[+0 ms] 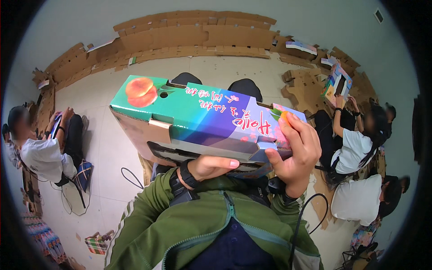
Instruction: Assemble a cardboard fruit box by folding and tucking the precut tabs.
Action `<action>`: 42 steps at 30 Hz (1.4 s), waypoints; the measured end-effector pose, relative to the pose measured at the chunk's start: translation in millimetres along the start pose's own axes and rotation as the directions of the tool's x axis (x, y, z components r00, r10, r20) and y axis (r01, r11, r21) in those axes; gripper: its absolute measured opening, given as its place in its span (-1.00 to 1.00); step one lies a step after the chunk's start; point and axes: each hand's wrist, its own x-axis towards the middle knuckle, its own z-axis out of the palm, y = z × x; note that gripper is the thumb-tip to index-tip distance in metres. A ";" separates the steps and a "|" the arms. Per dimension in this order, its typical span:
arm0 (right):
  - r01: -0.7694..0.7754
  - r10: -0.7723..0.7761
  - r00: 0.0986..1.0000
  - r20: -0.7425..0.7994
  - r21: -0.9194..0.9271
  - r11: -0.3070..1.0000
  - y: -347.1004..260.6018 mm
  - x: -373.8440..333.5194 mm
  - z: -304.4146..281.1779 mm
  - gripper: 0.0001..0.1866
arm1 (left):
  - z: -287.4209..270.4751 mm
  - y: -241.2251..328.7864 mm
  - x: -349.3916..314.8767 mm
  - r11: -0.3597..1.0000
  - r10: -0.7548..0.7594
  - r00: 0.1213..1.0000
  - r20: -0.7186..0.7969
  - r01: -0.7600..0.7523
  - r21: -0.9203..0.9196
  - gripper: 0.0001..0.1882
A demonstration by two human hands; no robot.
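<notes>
A printed cardboard fruit box (pixel 189 105) is held up in front of my chest, tilted. Its upper side runs from green through blue and purple to pink, with a peach picture at the left end. Bare brown board shows on its near side, along with tabs and a dark slot-like opening. My right hand (pixel 298 146) grips the right end, fingers on the printed top and thumb on the near edge. My left hand (pixel 211 169) is at the near lower side, its thumb stretched along the box; its other fingers are hidden behind the board.
Flattened brown cardboard (pixel 162 38) lines the far wall. More cardboard sheets (pixel 299 85) lie at the right. A person (pixel 45 153) sits at the left, and another person (pixel 353 148) at the right handles a similar box (pixel 337 81). A black cable (pixel 299 225) loops beside my right arm.
</notes>
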 end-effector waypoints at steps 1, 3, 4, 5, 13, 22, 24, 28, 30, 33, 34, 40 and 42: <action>-0.009 0.009 1.000 -0.013 0.002 1.000 -0.1 0.1 -0.4 -0.37 | -0.3 -0.3 -0.1 1.000 0.000 1.000 0.000 0.000 -0.001 -0.29; 0.001 -0.001 1.000 0.005 0.006 1.000 -1.0 0.1 -1.7 -0.38 | -0.2 -1.0 -1.3 0.999 -0.020 1.000 0.013 0.019 0.037 -0.30; -0.020 0.020 1.000 0.011 0.009 1.000 -1.7 0.1 -2.3 -0.38 | 0.1 -1.1 -1.9 1.000 0.006 0.998 0.062 -0.007 0.013 -0.30; 0.004 -0.004 1.000 0.008 0.013 1.000 -2.4 0.3 -3.0 -0.38 | 0.8 -1.0 -3.1 0.998 0.008 0.999 0.033 -0.010 0.057 -0.30; -0.072 0.071 0.996 0.048 0.009 0.997 -8.7 -1.1 -6.5 -0.44 | 1.9 2.1 -6.7 0.984 0.007 0.999 -0.042 0.000 0.178 -0.27; -0.056 0.056 0.998 -0.009 0.006 0.998 -9.8 -5.2 -3.8 -0.45 | -6.7 0.2 -8.9 0.991 -0.054 0.998 -0.033 0.058 0.122 -0.26; -0.047 0.047 0.999 -0.001 0.009 0.999 -10.1 -4.7 -4.0 -0.46 | -6.1 -0.3 -9.5 0.987 -0.064 0.996 -0.062 0.072 0.143 -0.26; -0.102 0.102 0.995 -0.007 0.028 0.994 -13.8 -3.9 -3.7 -0.49 | -2.5 -3.9 -8.8 0.995 -0.015 0.999 -0.034 0.018 0.101 -0.23; -0.125 0.125 0.992 -0.001 0.040 0.991 -17.4 -4.2 -3.1 -0.50 | -1.2 -5.6 -7.3 0.994 0.058 0.996 -0.065 -0.051 0.100 -0.20; -0.170 0.170 0.985 0.000 0.048 0.984 -20.6 -4.2 -2.4 -0.52 | -1.3 -6.0 -5.3 0.996 0.083 0.994 -0.065 -0.080 0.038 -0.20; -0.192 0.193 0.981 -0.002 0.039 0.981 -21.3 -4.2 -2.2 -0.53 | -1.9 -5.6 -5.0 0.995 0.094 0.995 -0.019 -0.093 0.034 -0.20; -0.186 0.186 0.982 -0.011 0.047 0.981 -18.1 -3.3 -0.9 -0.53 | -2.1 -2.0 -2.9 0.998 0.054 0.996 -0.078 -0.056 -0.026 -0.23; -0.171 0.172 0.985 -0.007 0.043 0.984 -15.7 -2.3 0.7 -0.53 | -0.6 -1.0 -2.7 0.998 0.021 0.999 -0.046 -0.018 0.053 -0.24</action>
